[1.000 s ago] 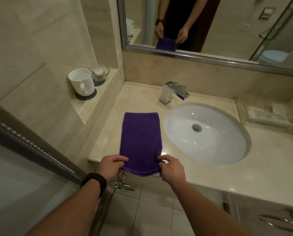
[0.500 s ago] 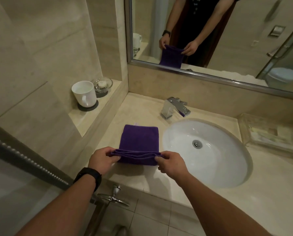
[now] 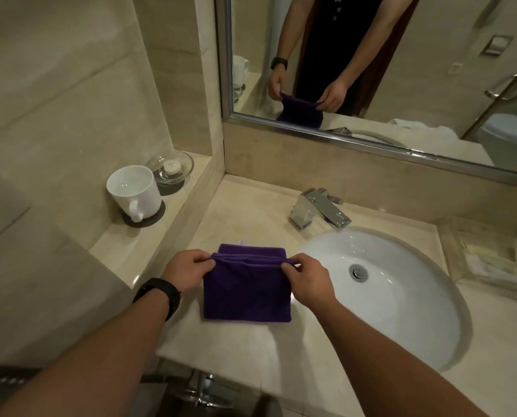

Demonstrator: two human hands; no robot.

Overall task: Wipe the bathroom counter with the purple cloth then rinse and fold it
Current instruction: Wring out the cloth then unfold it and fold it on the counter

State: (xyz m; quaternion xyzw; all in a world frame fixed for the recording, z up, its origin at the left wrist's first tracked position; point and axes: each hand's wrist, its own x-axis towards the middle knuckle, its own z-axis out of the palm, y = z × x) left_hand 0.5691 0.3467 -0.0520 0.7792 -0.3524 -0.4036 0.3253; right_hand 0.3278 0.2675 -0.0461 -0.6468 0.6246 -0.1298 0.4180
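1. The left hand [image 3: 188, 270] and the right hand [image 3: 307, 281] each pinch one end of a doubled-over edge of the purple terry cloth [image 3: 246, 296], with thumb and curled fingers closed on the fabric. The left hand holds the 9 o'clock end and the right hand the 3 o'clock end.
2. The pinched edge runs straight between the two hands. A strip of the cloth's lower layer shows just beyond it, toward 12 o'clock.
3. The cloth lies folded into a rough square on the beige marble tabletop [image 3: 251, 353], just beside the rim of the white oval sink basin [image 3: 407, 320], which sits at 3 o'clock of it.
4. A black band [image 3: 161, 294] wraps the left wrist.
5. A chrome square-bodied faucet [image 3: 320, 210] stands at 1 o'clock of the cloth, its spout over the basin.
6. At 10 o'clock, on a raised stone ledge [image 3: 113, 245], a white ceramic mug [image 3: 137, 188] stands upright on a dark round coaster [image 3: 152, 221]. Just behind it is a clear glass dish [image 3: 180, 164] holding a small white round piece.
7. A clear rectangular tray [image 3: 492, 260] sits at 3 o'clock, beyond the basin.
8. The metal-framed wall mirror [image 3: 341, 139] at 12 o'clock reflects both hands holding the cloth.
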